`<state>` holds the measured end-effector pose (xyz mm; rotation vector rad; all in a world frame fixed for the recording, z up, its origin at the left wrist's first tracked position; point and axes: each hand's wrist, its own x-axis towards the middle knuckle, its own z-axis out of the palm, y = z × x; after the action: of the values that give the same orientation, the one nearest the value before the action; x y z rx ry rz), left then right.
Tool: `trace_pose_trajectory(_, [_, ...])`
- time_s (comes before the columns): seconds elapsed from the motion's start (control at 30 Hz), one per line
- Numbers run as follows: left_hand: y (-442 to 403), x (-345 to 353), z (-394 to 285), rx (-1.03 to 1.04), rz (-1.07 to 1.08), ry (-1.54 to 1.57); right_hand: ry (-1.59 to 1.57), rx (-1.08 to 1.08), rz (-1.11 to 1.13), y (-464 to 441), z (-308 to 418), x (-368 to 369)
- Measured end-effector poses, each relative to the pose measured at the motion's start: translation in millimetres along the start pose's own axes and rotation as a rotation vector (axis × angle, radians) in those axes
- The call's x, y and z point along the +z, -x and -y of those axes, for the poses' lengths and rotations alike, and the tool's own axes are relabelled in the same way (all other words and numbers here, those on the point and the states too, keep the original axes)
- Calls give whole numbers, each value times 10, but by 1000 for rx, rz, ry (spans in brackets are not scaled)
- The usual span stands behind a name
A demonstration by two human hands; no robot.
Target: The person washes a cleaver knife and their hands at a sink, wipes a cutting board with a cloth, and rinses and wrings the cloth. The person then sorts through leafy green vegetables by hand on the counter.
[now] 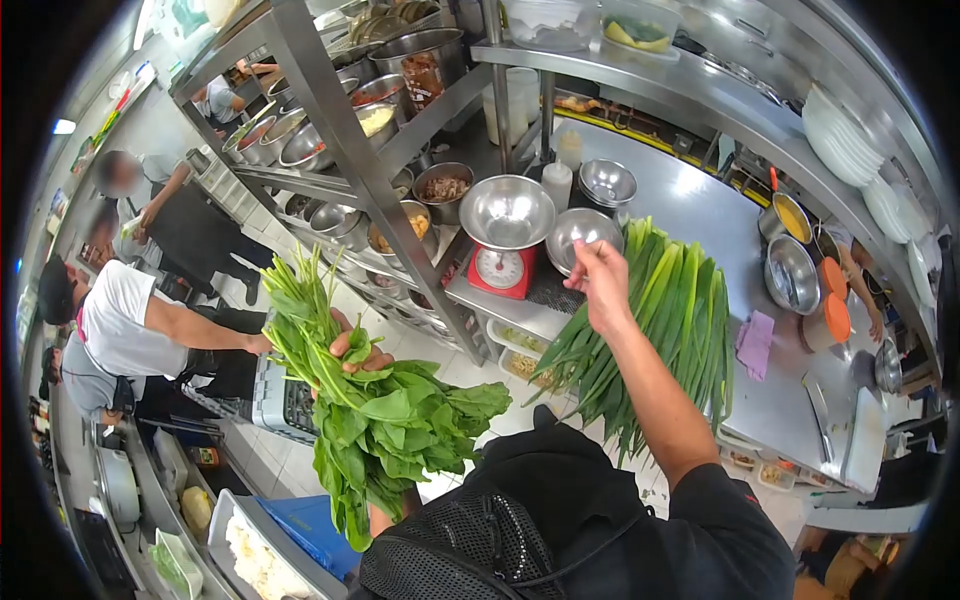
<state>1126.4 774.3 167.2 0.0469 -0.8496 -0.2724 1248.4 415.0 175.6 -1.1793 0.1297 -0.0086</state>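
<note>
My left hand (357,350) is wrapped round a large bunch of leafy greens (400,410), stems pointing up and leaves hanging down. My right hand (603,285) is raised with its fingers curled together; whether anything small is between them I cannot make out. Behind it sits a small metal bowl (562,262). Below and beside my right forearm, a big pile of green onions (685,315) hangs over the counter edge. A red kitchen scale (499,272) with a wide metal bowl (508,212) on top stands left of that hand.
A metal rack (330,110) with several filled bowls and pots rises at the left. On the steel counter (670,180) are a purple cloth (756,343), a knife (818,415) and a white cutting board (864,440). Other people (130,330) stand at the far left.
</note>
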Motion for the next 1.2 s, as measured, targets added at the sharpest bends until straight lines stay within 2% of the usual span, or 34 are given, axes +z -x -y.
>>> trace_pose_trajectory(0.07, [8,-56,-22,-15,16,10,11,-68,31,28,113,-14])
trace_pose_trajectory(0.23, [-34,-55,12,-50,13,8,3,-73,3,100,202,8])
trace_pose_trajectory(0.37, [-78,55,-9,-95,-15,-17,104,22,98,230,109,62])
trace_pose_trajectory(0.53, [-46,218,-15,-137,-67,-59,184,10,222,299,79,245])
trace_pose_trajectory(0.6, [-69,280,-34,-164,-83,-77,163,-103,268,328,196,400])
trace_pose_trajectory(0.8, [-360,254,82,-289,-91,-12,205,-246,511,501,895,816])
trace_pose_trajectory(0.87, [-502,203,240,-301,-64,82,198,-425,568,683,1086,982])
trace_pose_trajectory(1.0, [-617,214,487,-258,-132,114,273,-336,683,887,1373,1145])
trace_pose_trajectory(1.07, [-712,191,548,-238,-185,101,364,-263,811,1016,1580,1215])
trace_pose_trajectory(1.13, [-753,168,517,-272,-129,79,391,-228,866,1136,1712,1235])
trace_pose_trajectory(1.17, [-714,227,508,-212,-452,-340,519,-344,824,1152,1694,1258])
trace_pose_trajectory(1.2, [-898,421,670,-147,-564,-571,647,-458,780,1160,1679,1276])
